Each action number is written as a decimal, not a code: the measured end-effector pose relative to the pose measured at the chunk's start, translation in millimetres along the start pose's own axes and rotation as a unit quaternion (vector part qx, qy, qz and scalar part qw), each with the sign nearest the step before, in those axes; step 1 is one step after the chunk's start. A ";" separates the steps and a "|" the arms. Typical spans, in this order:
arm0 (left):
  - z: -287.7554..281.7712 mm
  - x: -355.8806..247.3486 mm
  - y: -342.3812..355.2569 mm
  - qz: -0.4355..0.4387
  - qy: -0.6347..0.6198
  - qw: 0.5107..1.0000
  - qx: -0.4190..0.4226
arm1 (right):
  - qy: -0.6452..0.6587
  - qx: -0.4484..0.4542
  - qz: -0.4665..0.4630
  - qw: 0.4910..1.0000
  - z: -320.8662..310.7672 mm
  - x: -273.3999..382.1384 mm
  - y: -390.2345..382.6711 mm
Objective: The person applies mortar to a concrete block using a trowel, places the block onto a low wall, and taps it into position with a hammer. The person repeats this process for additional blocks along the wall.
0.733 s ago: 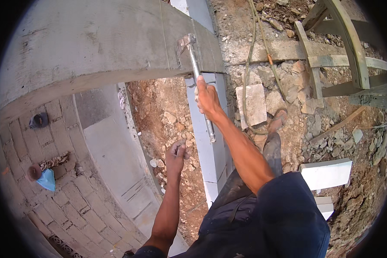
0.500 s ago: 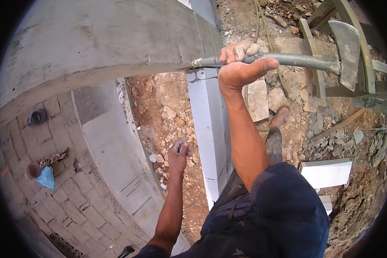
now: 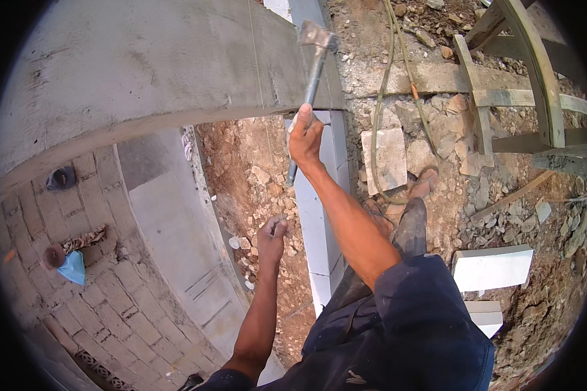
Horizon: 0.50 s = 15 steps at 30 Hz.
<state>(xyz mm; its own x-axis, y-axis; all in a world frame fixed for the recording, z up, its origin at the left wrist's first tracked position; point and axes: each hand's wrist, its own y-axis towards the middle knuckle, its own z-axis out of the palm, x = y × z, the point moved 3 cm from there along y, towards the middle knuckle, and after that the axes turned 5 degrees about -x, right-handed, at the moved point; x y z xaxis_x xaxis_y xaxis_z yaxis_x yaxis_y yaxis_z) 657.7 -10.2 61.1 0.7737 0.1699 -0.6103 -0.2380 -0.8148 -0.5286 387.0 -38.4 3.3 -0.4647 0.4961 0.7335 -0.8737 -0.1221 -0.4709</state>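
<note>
My right hand (image 3: 304, 137) is wrapped round the grey handle of a hatchet (image 3: 314, 72). Its head points away from me, in front of the rendered concrete beam (image 3: 143, 62); the handle's butt shows below my fist. Just under the fist runs the top of a pale block wall (image 3: 316, 215). Lower and to the left, my left hand (image 3: 271, 238) is closed in a pinch over the rubble strip. Something tiny shows at its fingertips, too small to name. A thin string (image 3: 259, 85) hangs across the beam's face toward that hand.
To the right are a wooden frame (image 3: 541, 78), a hose (image 3: 379, 124) and loose white blocks (image 3: 492, 268) on rubble. My foot (image 3: 425, 181) stands there. At left, a blue cloth-like piece (image 3: 72, 267) and a dark bundle (image 3: 60, 178) lie on block paving.
The hatchet has swung from lying level out to the right to pointing up and away at the beam. My right hand moved left and down with it. My left hand hardly moved.
</note>
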 end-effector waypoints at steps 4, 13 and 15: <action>-21.1 6.5 -9.0 -0.018 0.026 0.999 -0.013 | -0.214 0.218 0.280 0.910 -13.0 -13.4 -16.6; 4.1 -9.5 6.3 0.011 0.013 1.000 0.009 | -0.151 0.030 -0.062 0.986 6.8 -5.7 6.3; -0.2 -1.0 4.2 -0.011 0.007 1.000 0.011 | -0.202 0.107 0.101 0.968 -1.5 -52.0 19.5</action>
<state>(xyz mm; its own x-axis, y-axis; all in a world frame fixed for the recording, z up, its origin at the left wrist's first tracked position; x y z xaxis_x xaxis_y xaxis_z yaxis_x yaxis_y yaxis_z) 656.1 -13.9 59.6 0.7866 0.1792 -0.5909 -0.2340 -0.7991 -0.5538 394.4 -65.3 -44.8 -0.6095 0.0711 0.7896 -0.7488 -0.3789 -0.5438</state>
